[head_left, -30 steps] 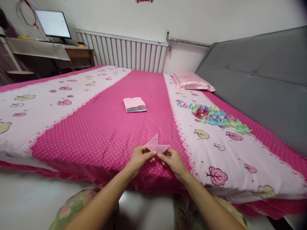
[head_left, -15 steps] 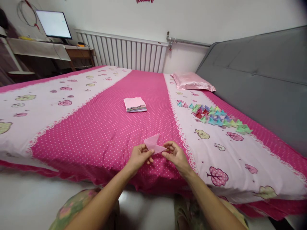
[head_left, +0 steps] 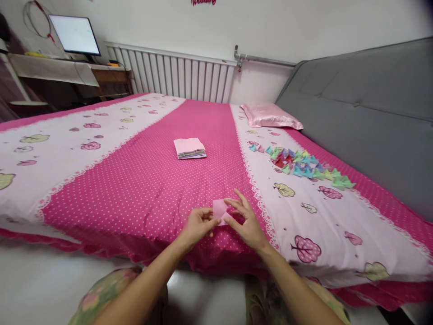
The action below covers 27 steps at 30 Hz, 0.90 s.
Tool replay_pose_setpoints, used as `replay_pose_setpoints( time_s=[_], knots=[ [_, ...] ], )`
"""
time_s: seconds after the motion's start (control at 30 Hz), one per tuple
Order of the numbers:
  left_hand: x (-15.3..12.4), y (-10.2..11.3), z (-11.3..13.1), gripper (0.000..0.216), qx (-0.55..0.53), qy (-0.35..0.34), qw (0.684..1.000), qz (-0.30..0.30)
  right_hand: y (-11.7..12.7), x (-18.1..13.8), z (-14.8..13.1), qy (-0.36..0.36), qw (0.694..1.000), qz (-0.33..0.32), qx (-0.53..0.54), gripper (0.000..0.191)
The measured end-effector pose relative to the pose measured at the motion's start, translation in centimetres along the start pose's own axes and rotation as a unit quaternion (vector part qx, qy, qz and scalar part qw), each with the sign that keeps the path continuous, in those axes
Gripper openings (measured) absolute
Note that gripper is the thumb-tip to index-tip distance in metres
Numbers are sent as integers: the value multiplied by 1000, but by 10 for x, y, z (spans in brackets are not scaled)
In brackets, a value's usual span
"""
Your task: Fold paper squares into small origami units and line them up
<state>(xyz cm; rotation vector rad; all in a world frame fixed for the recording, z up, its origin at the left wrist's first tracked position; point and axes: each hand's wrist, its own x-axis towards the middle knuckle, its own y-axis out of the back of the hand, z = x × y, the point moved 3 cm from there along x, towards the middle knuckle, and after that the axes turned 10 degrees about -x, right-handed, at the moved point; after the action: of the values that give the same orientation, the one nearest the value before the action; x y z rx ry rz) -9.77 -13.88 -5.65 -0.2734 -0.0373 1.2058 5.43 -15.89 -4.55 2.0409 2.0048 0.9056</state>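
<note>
A small folded sheet of pink origami paper (head_left: 219, 210) is held just above the near edge of the bed. My left hand (head_left: 200, 225) pinches its lower left side between thumb and fingers. On the right side, my right hand (head_left: 244, 222) has its thumb pressed to the lower corner, with the index finger raised and the other fingers at the paper's upper edge. Part of the paper is hidden behind the right fingers. A stack of square paper (head_left: 189, 148), pink on top, lies farther up the bed.
Many small folded paper boats (head_left: 307, 169) in several colours sit in rows on the right. Behind them are a pink satin pillow (head_left: 270, 116) and a grey padded headboard (head_left: 365, 90). A radiator (head_left: 176, 72) lines the back wall; a desk with a monitor (head_left: 75, 35) stands far left.
The pink paper has gone from a pointed, winged shape to a small, squarer one. My right hand has moved left over it, its index finger now lifted.
</note>
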Motion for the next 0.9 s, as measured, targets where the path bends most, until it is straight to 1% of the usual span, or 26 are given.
replay_pose_setpoints(
  time_s=[0.1,0.2,0.3,0.37,0.5,0.57,0.63,0.7,0.8,0.9],
  knots=[
    [-1,-1,1,29,7,-11,999,-29,1,0,-3,19,999,4,-36,40],
    [-2,-1,3,27,30,-22,998,-49,0,0,-5,51,997,-1,-58,34],
    [-3,0,3,24,52,-26,997,-50,-4,-1,-6,79,996,-5,-37,26],
    [-2,0,1,22,49,-24,998,-39,-7,-2,-6,83,996,-1,-16,20],
    [-1,2,-4,23,1,-11,1000,5,-12,-4,-6,50,999,0,13,17],
    [-1,3,-5,28,-19,-10,1000,20,-13,-5,-5,24,999,-6,29,18],
    [-2,3,-5,35,-13,-15,1000,23,-15,-5,-3,-1,999,-14,49,20],
    [-2,4,-4,33,25,-26,999,19,-16,-5,0,-24,997,-19,76,20],
    [-3,5,-2,23,116,-64,991,12,-18,-4,4,-60,989,-25,134,21],
    [-5,5,1,26,188,-99,977,23,-19,-3,7,-88,981,-28,172,21]
  ],
)
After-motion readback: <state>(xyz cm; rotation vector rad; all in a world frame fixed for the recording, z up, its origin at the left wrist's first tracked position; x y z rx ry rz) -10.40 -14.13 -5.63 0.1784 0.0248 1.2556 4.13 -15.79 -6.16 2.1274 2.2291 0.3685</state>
